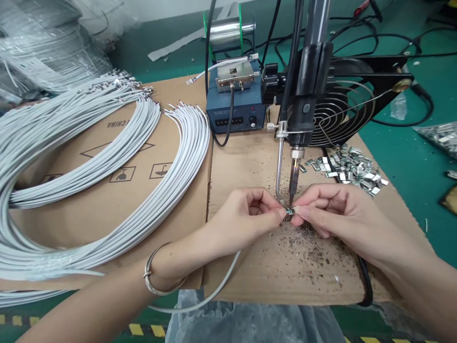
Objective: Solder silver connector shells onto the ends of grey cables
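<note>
My left hand [243, 219] is closed in a pinch on the end of a white cable [227, 278], which trails down below my wrist. Thumb and forefinger of my right hand [342, 212] pinch a small metal connector [293, 210]. Cable end and connector meet between my fingertips, directly under the soldering iron [293, 181], which points straight down on its stand. Its tip reaches the connector; whether it touches is too small to tell. Beside the iron a thin solder feed tube [280, 166] bends toward the same spot. My fingers partly hide the joint.
Several connectors lie piled [352, 169] behind my right hand, near a black fan [339, 109]. Bundled white cables [185, 157] cover the left cardboard. A blue control box [235, 107] and a solder spool [224, 34] stand behind. Solder debris [307, 257] litters the cardboard.
</note>
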A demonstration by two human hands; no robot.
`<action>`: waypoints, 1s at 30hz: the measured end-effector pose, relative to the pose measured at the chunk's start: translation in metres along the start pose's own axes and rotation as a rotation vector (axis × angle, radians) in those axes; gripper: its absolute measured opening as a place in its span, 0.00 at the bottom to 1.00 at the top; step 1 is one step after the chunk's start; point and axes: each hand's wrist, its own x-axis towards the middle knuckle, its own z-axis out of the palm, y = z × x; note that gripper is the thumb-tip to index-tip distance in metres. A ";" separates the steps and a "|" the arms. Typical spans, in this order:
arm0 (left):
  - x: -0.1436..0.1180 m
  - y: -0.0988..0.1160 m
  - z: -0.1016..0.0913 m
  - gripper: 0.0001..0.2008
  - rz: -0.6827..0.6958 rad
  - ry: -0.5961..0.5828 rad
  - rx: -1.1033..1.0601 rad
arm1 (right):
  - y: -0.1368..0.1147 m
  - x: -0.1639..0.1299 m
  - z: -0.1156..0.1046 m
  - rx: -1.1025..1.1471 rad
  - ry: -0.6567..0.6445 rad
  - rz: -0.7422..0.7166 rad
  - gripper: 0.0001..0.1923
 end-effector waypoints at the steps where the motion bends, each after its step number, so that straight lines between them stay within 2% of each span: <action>1: 0.000 0.000 0.000 0.08 0.002 -0.001 0.001 | 0.000 0.000 0.000 0.002 -0.001 -0.002 0.03; 22: -0.001 0.001 0.001 0.08 -0.014 -0.003 -0.027 | -0.002 0.000 0.000 0.029 -0.004 -0.003 0.04; 30: -0.001 0.000 0.000 0.07 -0.007 0.002 0.029 | -0.001 0.001 0.001 -0.063 0.027 -0.001 0.06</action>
